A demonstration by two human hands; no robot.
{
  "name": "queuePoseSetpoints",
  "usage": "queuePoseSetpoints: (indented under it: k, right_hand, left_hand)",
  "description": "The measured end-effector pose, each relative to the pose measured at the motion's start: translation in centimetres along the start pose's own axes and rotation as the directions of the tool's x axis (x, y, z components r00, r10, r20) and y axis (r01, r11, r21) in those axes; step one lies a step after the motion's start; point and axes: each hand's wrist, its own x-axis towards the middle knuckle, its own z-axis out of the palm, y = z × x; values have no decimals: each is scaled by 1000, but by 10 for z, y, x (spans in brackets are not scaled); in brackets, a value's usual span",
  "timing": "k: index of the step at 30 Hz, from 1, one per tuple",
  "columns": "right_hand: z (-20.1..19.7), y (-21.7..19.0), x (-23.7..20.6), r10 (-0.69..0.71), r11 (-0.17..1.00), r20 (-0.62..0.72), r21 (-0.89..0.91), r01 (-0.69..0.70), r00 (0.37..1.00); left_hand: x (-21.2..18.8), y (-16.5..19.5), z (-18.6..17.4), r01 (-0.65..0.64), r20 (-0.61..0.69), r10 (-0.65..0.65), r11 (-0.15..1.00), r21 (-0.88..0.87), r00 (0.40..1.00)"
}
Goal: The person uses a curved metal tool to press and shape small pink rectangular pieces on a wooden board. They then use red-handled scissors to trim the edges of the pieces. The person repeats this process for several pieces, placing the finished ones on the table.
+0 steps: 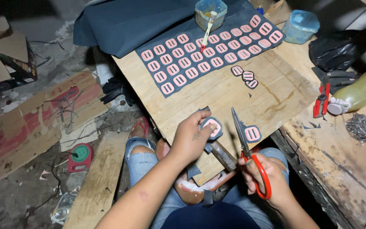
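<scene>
Holding a small dark patch with a pink buckle-shaped piece (211,126) glued on it, the left hand (190,140) pinches it between thumb and fingers just above the near edge of the plywood counter (217,95). The right hand (264,176) is closed through the red handles of the scissors (246,148), whose blades point up and away, slightly parted, just beside the held piece. A second trimmed pink piece (253,133) lies on the counter right of the blades. Further back, the dark sheet (208,57) carries rows of uncut pink pieces, and three cut ones (245,76) sit near its edge.

To trim well, I judge the patch should be turned by the left hand into the blades while the scissors stay steady, keeping an even dark border around the pink shape and rounding corners in short bites. Fingertips look close to the cutting line, so the pinch is best kept on the far side. A hammer (221,154) rests across the lap below.
</scene>
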Motion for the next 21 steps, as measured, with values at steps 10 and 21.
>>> queuePoseSetpoints:
  k: [10,21]
  right_hand:
    - [2,-11,-4,-36,998,-109,54,42,993]
    - [5,17,-2,-26,1000,104,-3,27,994]
  left_hand:
    - [15,31,-3,-339,365,47,498,798,930]
    - [-2,35,-34,-7,16,-4,807,591,1000]
